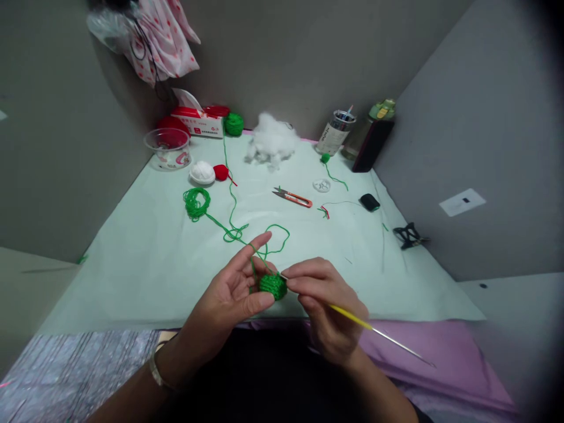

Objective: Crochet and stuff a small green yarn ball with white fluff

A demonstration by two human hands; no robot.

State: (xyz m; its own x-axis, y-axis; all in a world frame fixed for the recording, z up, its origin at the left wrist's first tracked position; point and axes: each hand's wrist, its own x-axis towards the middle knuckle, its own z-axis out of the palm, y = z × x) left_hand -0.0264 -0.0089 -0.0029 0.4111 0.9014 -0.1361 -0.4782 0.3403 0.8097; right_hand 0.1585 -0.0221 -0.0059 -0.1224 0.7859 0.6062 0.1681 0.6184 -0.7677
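My left hand (235,291) holds a small round green crocheted piece (273,286) between its thumb and fingers, with green yarn running over the raised index finger. My right hand (330,305) is closed on a crochet hook (352,317) with a yellow grip; its near tip meets the top right edge of the green piece, and its other metal end points down to the right. Loose green yarn (233,234) trails from the piece across the table to a green yarn coil (196,204) at the left.
Orange-handled snips (293,197) lie mid-table. Behind them is white stuffing (273,141). A plastic tub (168,150), white yarn ball (202,172), red piece (221,172) and tissue box (200,122) stand left; a can (335,132), bottle (370,135) and black clip (409,235) are right.
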